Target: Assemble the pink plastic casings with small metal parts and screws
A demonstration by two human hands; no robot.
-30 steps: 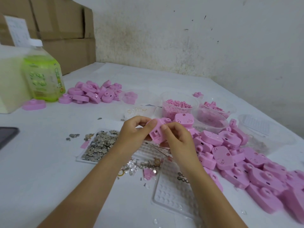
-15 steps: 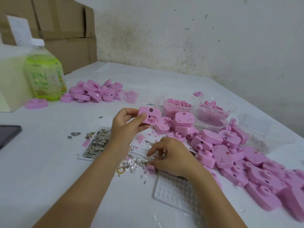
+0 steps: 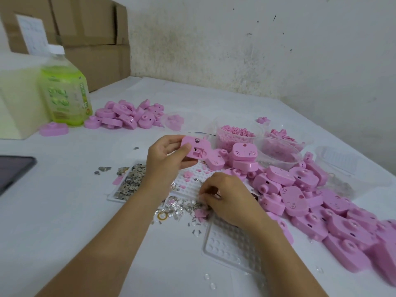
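Two bare hands work at a white table (image 3: 53, 221). The left hand (image 3: 165, 157) grips one pink casing (image 3: 196, 150), raised at 12 o'clock, with thumb and curled fingers round its left end. The right hand (image 3: 231, 200) rests at 6 o'clock, fingers curled down onto loose metal parts (image 3: 184, 205). We cannot tell whether it pinches one.

We count two heaps of casings, each too many to number: the near heap (image 3: 300, 200) at 4 o'clock and the far heap (image 3: 126, 114) at 11 o'clock. At least three clear tubs (image 3: 237, 133) stand at 1 o'clock. One green bottle (image 3: 64, 93) stands at 10 o'clock, its label too blurred to read, as is the sheet (image 3: 32, 35) on the boxes (image 3: 92, 28).
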